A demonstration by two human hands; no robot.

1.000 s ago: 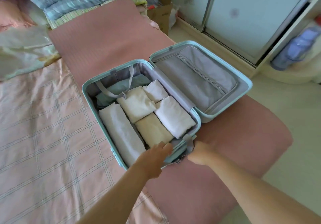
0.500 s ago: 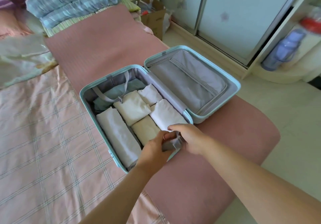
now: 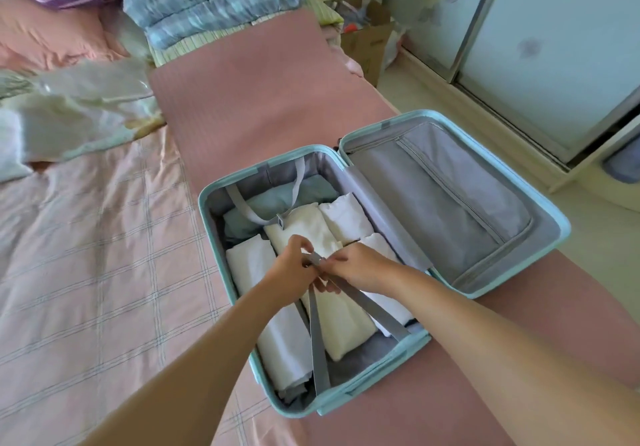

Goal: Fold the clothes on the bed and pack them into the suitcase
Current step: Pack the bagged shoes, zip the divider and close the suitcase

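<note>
Near strap end (image 3: 316, 259) is pinched between fingertips of left hand (image 3: 292, 267) and right hand (image 3: 362, 267) above the folded clothes (image 3: 341, 321) packed in the suitcase (image 3: 502, 281); mating far buckle (image 3: 280, 221) is located just beyond, up-left, nearer the left hand, strap axis near-to-far.

In the centre of the frame, the left hand (image 3: 294, 267), the right hand (image 3: 360, 265) and two grey straps (image 3: 320, 348) crossed over the folded clothes (image 3: 346, 321), closing the way from below. The lid half (image 3: 450, 210) at right and the pink mat (image 3: 256, 92) in the upper middle gave free room.
</note>
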